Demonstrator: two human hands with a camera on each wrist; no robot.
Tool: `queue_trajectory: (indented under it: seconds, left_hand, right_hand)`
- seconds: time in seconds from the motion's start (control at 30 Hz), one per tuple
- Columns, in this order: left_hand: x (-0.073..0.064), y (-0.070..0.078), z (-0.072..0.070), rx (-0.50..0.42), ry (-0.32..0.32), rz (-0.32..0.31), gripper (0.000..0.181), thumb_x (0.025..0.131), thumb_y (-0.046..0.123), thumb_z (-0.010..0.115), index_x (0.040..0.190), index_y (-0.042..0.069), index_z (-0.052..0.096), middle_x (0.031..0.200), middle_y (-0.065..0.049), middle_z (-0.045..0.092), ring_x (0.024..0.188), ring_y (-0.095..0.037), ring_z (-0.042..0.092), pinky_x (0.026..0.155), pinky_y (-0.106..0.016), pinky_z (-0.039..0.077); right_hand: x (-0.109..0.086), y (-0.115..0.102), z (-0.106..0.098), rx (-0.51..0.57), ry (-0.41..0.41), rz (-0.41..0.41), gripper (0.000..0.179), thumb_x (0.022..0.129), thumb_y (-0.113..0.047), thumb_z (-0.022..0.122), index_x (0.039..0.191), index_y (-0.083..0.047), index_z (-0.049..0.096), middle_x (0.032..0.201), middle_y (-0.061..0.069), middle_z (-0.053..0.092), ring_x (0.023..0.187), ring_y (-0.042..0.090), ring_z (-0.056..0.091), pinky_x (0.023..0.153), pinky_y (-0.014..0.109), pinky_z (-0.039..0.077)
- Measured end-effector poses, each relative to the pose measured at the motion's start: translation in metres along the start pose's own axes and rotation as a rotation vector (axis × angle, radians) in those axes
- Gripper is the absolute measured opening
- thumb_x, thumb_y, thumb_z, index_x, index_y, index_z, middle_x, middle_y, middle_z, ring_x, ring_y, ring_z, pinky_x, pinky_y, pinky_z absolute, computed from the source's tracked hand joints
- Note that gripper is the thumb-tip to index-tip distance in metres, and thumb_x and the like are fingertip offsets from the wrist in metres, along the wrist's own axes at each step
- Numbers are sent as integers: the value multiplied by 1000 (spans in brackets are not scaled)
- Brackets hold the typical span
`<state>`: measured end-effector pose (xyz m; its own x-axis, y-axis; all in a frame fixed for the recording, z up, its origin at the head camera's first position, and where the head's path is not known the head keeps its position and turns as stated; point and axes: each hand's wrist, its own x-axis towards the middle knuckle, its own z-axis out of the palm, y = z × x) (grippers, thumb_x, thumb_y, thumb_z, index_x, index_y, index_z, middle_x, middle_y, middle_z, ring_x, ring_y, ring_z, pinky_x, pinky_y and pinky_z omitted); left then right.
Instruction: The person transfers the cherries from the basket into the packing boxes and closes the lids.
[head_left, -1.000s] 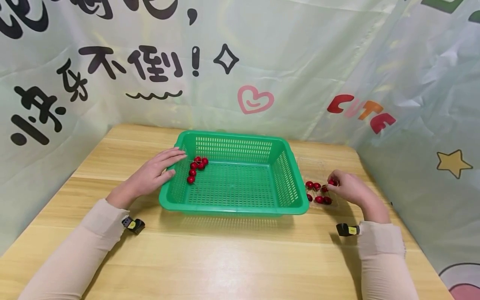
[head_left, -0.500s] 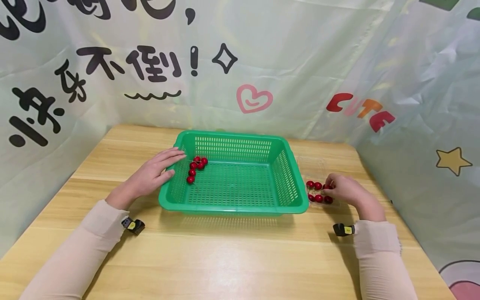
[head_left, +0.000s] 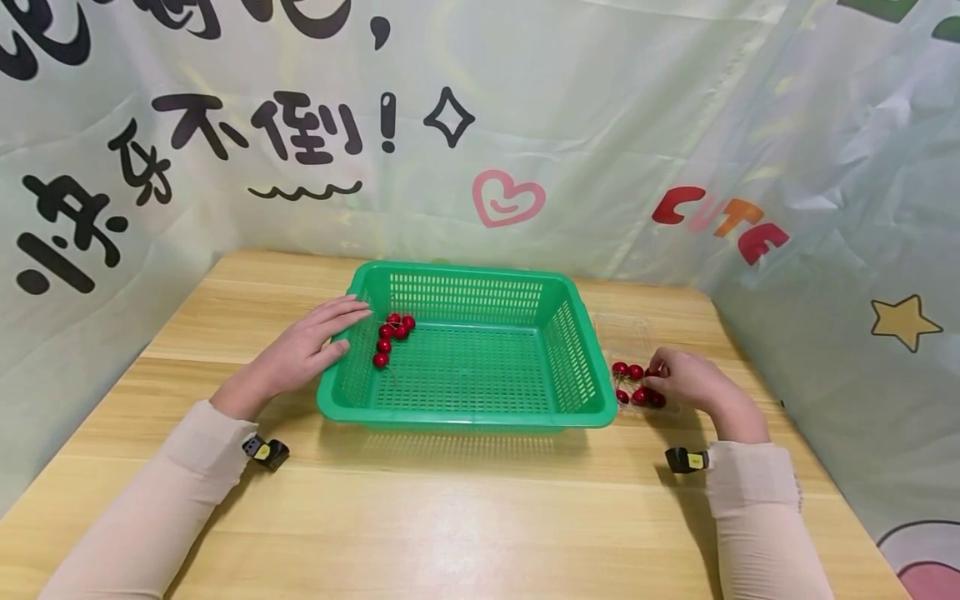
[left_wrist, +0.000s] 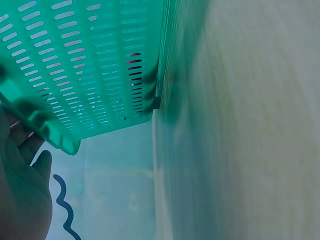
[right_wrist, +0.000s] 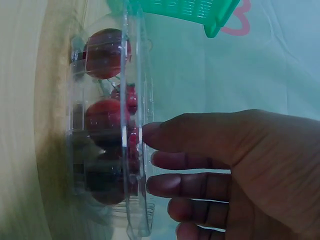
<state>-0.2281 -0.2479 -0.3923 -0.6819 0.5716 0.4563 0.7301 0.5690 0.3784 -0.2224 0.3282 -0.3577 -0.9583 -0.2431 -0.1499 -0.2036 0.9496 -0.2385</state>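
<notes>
My left hand [head_left: 303,346] rests on the left rim of a green plastic basket [head_left: 480,419], fingers extended over the edge. Inside, along the basket's left wall, lie several red cherries [head_left: 381,360] with thin stems. To the right stands a clear plastic box [head_left: 622,332] with more cherries [head_left: 619,367] in it. My right hand [head_left: 693,385] reaches to that box, fingertips at a cherry near its right side. In the right wrist view the thumb [right_wrist: 175,131] and bent fingers are at the box's clear rim; whether they pinch a cherry is hidden.
Everything stands on a light wooden table [head_left: 450,517]. A pale printed cloth [head_left: 600,125] hangs behind and at both sides. Each sleeve cuff carries a small black wrist camera, the left one [head_left: 266,452] and the right one [head_left: 686,460].
My right hand, which had a cherry at its fingertips, has moved slightly left and down into the clear box. One front cherry there has shifted a little. My left hand stays put.
</notes>
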Motion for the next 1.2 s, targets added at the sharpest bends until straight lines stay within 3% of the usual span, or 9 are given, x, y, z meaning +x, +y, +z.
queue_trajectory:
  seconds: [0.4, 0.77, 1.2]
  left_hand:
    - [1, 0, 0, 1, 13, 21, 45, 96, 10, 54, 141, 1, 50, 148, -16, 43, 142, -35, 29, 113, -53, 24]
    - [1, 0, 0, 1, 6, 12, 45, 97, 11, 54, 141, 0, 50, 148, -14, 43, 142, -35, 28, 114, -53, 23]
    - [1, 1, 0, -2, 4, 5, 46, 97, 9, 53, 142, 1, 49, 148, -15, 43, 142, -36, 28, 114, -53, 23]
  right_hand:
    - [3, -10, -4, 1, 97, -19, 23, 96, -22, 57, 104, 0, 60, 90, 11, 61, 75, 24, 57, 69, 45, 48]
    - [13, -38, -24, -26, 190, -155, 16, 97, -18, 57, 103, -3, 61, 95, 11, 61, 79, 25, 57, 71, 46, 48]
    - [24, -81, -58, -87, 242, -304, 17, 96, -16, 60, 105, -2, 60, 99, 14, 62, 91, 32, 58, 80, 50, 48]
